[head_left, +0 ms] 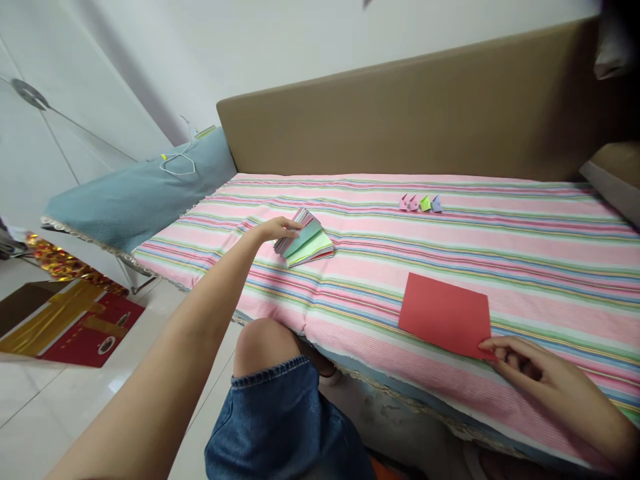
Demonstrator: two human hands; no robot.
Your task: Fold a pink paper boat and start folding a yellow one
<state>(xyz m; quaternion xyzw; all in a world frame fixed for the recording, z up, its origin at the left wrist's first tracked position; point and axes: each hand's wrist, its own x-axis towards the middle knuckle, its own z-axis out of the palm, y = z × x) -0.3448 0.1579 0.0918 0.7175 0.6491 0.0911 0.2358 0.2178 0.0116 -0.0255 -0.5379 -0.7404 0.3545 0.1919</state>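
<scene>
Across a long seat, a striped cloth (pixel 360 263) in pink, green and blue, wrinkled toward the left. Behind, a plain brown backrest (pixel 400 113) against a pale wall (pixel 300 40). At the left end, a blue cover (pixel 135 197), with thin white wire on top. Below, on light floor tiles (pixel 165 333), a red box (pixel 95 327) with gold tape. Over the front of the cloth at right, a red sheet (pixel 445 313), near corner pinched between thumb and fingers of the right hand (pixel 523 360). Farther left, on the cloth, a fanned paper stack (pixel 311 248) under partly bent fingers of the left hand (pixel 273 229); gripped or merely touched, impossible to tell. Toward the backrest, 4 small folded papers (pixel 425 204) in a row.
</scene>
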